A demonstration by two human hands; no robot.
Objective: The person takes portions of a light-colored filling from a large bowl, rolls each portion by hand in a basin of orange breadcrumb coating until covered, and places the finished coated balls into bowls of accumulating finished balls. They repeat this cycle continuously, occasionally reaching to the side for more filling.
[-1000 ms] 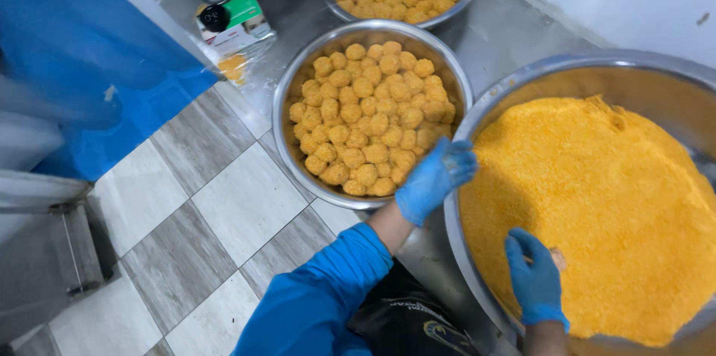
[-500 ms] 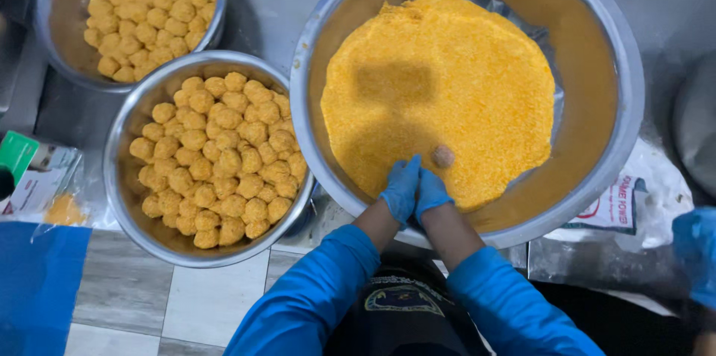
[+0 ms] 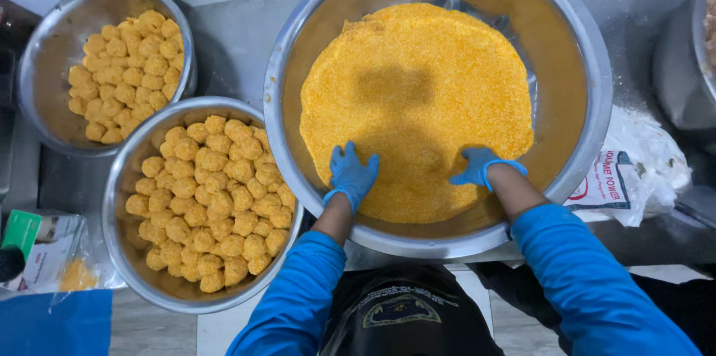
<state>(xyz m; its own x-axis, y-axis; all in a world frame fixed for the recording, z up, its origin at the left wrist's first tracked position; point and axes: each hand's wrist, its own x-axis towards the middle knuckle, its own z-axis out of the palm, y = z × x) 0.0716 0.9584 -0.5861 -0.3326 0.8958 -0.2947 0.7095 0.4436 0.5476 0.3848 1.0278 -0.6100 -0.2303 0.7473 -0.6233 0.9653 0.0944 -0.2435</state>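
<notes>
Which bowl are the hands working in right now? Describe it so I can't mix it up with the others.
Look to the steel counter, where three round metal bowls sit. It is the largest bowl, right of the other two, with the gloved left hand and right hand pressed into it. It alone holds a flat bed of loose orange crumbs; its neighbours hold crumbed balls.

bright overhead light | head shadow on crumbs (image 3: 403, 102) | sharp
</notes>
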